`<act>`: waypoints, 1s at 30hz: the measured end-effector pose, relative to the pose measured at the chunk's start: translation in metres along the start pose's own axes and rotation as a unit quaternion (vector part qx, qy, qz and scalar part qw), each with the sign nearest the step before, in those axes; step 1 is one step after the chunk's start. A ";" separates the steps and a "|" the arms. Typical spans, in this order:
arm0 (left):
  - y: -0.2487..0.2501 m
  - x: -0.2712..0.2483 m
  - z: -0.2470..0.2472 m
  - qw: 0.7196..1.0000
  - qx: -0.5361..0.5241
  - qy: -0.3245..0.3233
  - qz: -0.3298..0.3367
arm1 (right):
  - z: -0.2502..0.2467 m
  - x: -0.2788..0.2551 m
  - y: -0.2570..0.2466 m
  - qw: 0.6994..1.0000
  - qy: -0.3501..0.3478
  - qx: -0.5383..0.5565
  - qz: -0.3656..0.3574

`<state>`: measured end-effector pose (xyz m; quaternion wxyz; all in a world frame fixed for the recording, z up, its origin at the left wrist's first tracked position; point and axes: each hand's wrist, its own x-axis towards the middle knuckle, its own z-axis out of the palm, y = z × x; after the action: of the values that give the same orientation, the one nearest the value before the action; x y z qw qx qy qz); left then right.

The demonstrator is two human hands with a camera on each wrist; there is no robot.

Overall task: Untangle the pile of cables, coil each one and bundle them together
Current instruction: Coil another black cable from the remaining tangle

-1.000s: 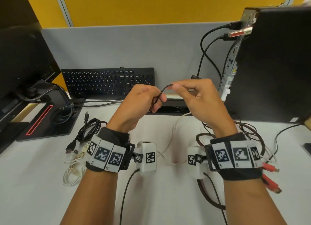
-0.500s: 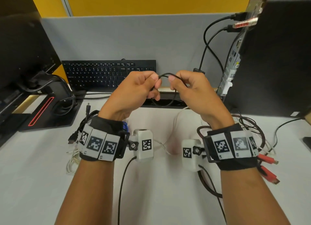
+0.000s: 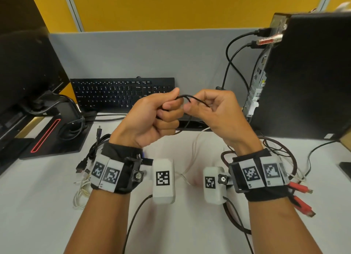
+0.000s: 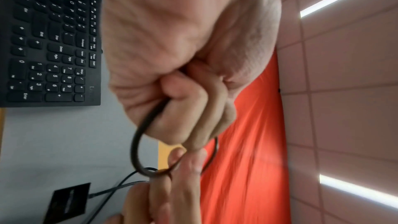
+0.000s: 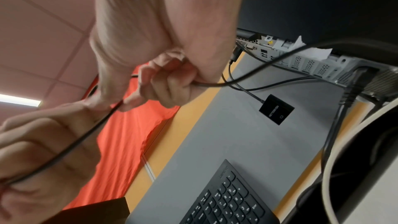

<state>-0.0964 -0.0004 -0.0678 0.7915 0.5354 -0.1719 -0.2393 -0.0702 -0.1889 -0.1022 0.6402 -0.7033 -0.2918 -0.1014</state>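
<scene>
Both hands are pinching the thin black cable [image 3: 185,98] mid-frame, left hand [image 3: 152,118] fisting the small loop, right hand [image 3: 214,111] feeding slack. Loosening the left fist is risking the coil springing apart over the tangled pile [image 3: 281,155] lower right.

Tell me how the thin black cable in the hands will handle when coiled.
The black cable probably bends easily: it arcs tightly between the left hand and right hand. Likely light, since fingertips hold it. It may spring open if released.
</scene>
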 end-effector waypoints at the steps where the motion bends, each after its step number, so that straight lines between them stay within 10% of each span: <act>1: 0.002 -0.001 -0.001 1.000 -0.016 0.013 0.015 | -0.002 -0.001 0.000 1.000 0.004 0.026 -0.009; 5: 0.007 -0.001 -0.003 0.990 -0.099 0.048 0.094 | -0.011 -0.002 0.002 0.995 0.078 0.025 -0.050; 10: 0.000 0.006 -0.002 0.959 -0.139 0.078 0.236 | -0.009 -0.002 0.008 0.945 0.032 -0.326 -0.010; 15: -0.011 0.013 -0.007 0.939 0.128 0.153 0.280 | 0.006 -0.003 -0.007 0.910 -0.119 -0.393 -0.057; 20: -0.023 0.017 0.001 0.873 0.386 0.189 0.233 | 0.008 0.000 -0.023 0.948 0.035 -0.289 -0.131; 30: -0.010 0.010 -0.004 0.973 0.097 0.117 0.171 | -0.007 0.000 -0.011 0.960 0.156 -0.225 -0.053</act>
<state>-0.0883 -0.0063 -0.0782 0.7796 0.5967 -0.1893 -0.0182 -0.0746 -0.1952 -0.0915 0.4971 -0.7880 -0.1947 -0.3067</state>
